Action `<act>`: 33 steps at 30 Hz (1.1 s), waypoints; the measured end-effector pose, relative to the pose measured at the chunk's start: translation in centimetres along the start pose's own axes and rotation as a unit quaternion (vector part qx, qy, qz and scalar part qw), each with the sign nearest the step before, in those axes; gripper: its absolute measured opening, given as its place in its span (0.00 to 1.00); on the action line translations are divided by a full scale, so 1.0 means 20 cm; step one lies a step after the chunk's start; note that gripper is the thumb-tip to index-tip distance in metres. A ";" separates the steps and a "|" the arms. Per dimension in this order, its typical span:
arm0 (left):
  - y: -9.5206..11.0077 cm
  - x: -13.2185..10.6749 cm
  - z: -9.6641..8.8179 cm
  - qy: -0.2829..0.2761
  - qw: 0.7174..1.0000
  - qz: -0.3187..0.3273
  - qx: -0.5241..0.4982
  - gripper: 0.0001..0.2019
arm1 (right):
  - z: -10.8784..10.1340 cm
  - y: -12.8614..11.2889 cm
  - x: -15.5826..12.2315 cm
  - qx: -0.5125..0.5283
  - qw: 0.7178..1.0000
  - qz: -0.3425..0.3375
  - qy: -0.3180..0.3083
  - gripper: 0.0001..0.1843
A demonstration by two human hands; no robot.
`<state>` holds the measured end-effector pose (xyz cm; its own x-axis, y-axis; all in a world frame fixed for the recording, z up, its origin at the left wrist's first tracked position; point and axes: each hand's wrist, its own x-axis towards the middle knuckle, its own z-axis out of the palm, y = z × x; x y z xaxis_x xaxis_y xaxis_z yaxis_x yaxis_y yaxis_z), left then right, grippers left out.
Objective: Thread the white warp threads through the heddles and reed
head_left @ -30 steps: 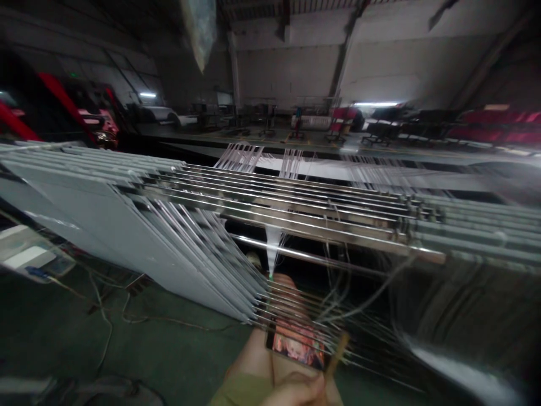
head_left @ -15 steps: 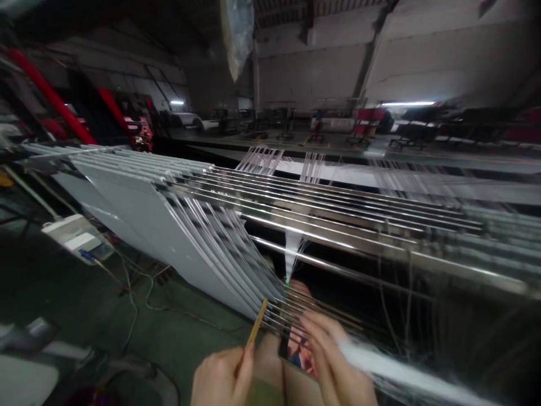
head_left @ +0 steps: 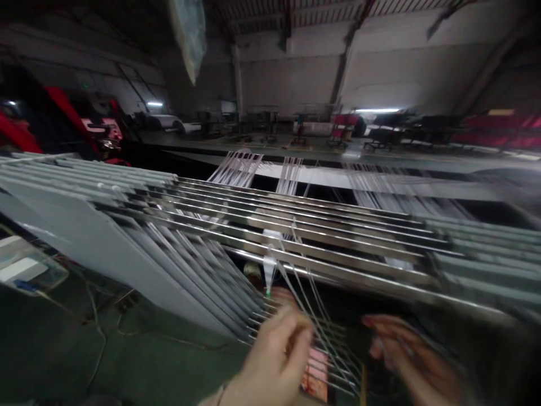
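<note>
Under the long shiny steel bars (head_left: 296, 239) that keep the thin white threads (head_left: 315, 332) apart, our left hand (head_left: 274, 355) curls narrow, we cannot tell on what, and our right hand (head_left: 406, 352) spreads wide and empty.

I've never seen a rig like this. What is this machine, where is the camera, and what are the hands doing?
This is one camera, worn on the head, looking down at a person's two bare hands in a large workshop. The machine looks like a weaving rig: slanted grey panels sit beside a row of steel rods, with pale threads running past them. The left hand is at the threads, and the right hand is just beside them. Both are blurred, so what they hold is unclear. A phone screen shows below them.
</note>
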<state>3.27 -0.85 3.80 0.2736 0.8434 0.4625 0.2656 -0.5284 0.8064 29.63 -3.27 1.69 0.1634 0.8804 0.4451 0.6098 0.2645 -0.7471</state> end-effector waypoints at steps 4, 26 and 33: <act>-0.02 0.24 -0.01 0.017 0.997 -0.046 0.056 0.13 | 0.06 -0.09 -0.02 0.023 0.998 -0.028 -0.043 0.11; 0.03 0.07 -0.04 0.043 0.992 -0.109 -0.053 0.14 | 0.11 -0.44 0.09 -0.002 0.999 -0.017 -0.035 0.05; 0.13 0.01 -0.06 -0.074 0.997 0.026 0.014 0.12 | 0.15 -0.41 0.10 -0.047 0.978 -0.122 -0.166 0.10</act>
<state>2.92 -1.96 6.48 0.4209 0.7923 0.4418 0.2722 -0.5749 0.7716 22.62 -2.45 7.14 -0.2458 0.8792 0.4082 0.6700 0.4584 -0.5839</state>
